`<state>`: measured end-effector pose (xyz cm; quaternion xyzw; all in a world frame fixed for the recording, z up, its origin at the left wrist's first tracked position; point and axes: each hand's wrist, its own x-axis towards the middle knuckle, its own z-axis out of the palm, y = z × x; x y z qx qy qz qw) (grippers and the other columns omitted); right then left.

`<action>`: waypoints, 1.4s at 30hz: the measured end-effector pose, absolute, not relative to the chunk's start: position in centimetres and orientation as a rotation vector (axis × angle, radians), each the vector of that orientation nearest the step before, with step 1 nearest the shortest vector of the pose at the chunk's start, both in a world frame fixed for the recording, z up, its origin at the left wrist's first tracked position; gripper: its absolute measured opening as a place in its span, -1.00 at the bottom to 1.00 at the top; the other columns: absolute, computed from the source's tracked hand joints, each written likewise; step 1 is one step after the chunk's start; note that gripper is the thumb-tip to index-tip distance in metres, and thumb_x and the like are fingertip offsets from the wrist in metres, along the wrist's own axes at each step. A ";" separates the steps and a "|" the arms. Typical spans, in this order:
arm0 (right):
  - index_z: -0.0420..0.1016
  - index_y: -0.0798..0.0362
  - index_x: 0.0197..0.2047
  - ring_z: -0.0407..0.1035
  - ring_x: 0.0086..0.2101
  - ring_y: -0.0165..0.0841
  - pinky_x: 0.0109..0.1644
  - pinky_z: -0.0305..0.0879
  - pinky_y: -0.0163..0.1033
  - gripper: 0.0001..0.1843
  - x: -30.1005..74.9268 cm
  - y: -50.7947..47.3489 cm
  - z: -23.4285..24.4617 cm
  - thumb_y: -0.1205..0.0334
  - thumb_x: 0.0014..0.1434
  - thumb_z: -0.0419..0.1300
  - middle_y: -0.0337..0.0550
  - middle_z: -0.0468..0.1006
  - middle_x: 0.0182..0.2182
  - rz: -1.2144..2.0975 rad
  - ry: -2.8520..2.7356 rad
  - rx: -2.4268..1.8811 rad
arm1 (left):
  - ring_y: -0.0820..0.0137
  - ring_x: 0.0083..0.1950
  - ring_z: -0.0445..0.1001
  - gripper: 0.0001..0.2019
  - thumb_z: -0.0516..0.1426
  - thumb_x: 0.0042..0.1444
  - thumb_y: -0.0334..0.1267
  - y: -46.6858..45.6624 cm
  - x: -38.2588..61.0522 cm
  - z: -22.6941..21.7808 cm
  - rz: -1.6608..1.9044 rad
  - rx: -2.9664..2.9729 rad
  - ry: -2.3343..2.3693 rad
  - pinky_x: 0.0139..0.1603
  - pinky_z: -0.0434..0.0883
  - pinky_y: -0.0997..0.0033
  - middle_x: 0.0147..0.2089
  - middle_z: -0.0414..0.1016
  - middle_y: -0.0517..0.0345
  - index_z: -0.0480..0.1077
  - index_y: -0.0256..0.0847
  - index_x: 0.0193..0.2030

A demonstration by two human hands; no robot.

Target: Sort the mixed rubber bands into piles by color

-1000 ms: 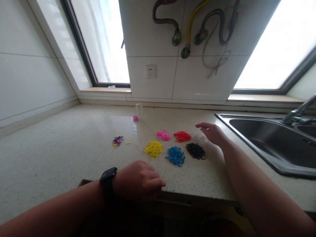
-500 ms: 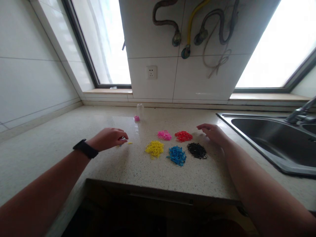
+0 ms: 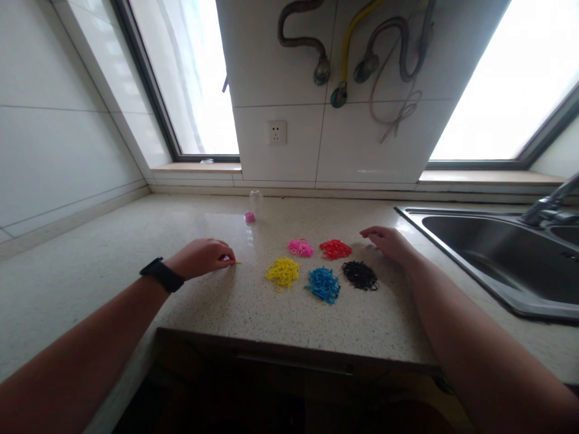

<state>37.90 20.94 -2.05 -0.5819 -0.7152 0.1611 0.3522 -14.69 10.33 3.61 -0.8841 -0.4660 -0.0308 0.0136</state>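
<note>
My left hand [image 3: 208,258], with a dark band on its wrist, is closed in a pinch at the left of the counter. A small yellow rubber band [image 3: 239,262] sticks out from its fingertips. My right hand [image 3: 384,241] rests on the counter with its fingers stretched out, holding nothing, beside the piles. Between the hands lie piles of small rubber bands: a yellow pile [image 3: 283,273], a pink pile [image 3: 301,247], a red pile [image 3: 335,249], a blue pile [image 3: 323,285] and a black pile [image 3: 360,275].
Behind the piles, a pink cap [image 3: 250,217] and a clear plastic bottle [image 3: 256,199] stand on the speckled counter [image 3: 271,319]. A steel sink [image 3: 488,247] with a faucet [image 3: 554,202] is at the right. The tiled wall bears a socket [image 3: 276,132] and hoses [image 3: 348,48].
My left hand has moved slightly right and closed its fingertips on the yellow rubber band that lay on the counter. My right hand stays put.
</note>
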 end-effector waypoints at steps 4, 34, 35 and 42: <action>0.66 0.07 -0.11 0.32 -0.50 -0.40 -0.43 0.25 -0.27 -0.62 38.0 21.3 -2.3 0.18 0.11 0.10 -0.06 0.66 -0.25 0.444 -1.844 -1.518 | 0.38 -0.26 0.49 -0.77 0.10 0.28 -0.16 10.0 -14.0 3.8 -0.137 -2.742 -1.489 -0.28 0.23 0.45 -0.24 0.60 0.13 0.59 -0.12 -0.17; 0.67 0.01 -0.16 0.45 -0.39 -0.36 -0.33 0.32 -0.29 -0.68 37.7 21.9 -3.0 0.26 0.12 0.11 -0.12 0.67 -0.27 0.419 -1.880 -1.529 | 0.62 -0.55 -0.03 -0.68 0.31 0.11 -0.04 3.4 -2.7 4.0 -2.094 -3.307 -2.181 -0.55 -0.07 0.53 -0.53 0.11 0.38 0.46 -0.30 -0.25; 0.67 0.01 -0.16 0.44 -0.39 -0.36 -0.33 0.32 -0.29 -0.68 37.7 21.9 -2.9 0.26 0.12 0.11 -0.12 0.67 -0.27 0.417 -1.883 -1.536 | 0.62 -0.55 -0.02 -0.68 0.31 0.12 -0.05 3.3 -2.6 4.1 -2.105 -3.309 -2.183 -0.55 -0.07 0.53 -0.53 0.11 0.37 0.46 -0.30 -0.25; 0.68 0.00 -0.18 0.42 -0.42 -0.36 -0.32 0.32 -0.27 -0.68 37.5 21.8 -2.7 0.26 0.12 0.11 -0.12 0.67 -0.30 0.405 -1.900 -1.548 | 0.61 -0.54 0.00 -0.68 0.28 0.14 -0.02 3.3 -2.7 4.2 -2.038 -3.288 -2.166 -0.55 -0.04 0.53 -0.52 0.14 0.36 0.47 -0.29 -0.23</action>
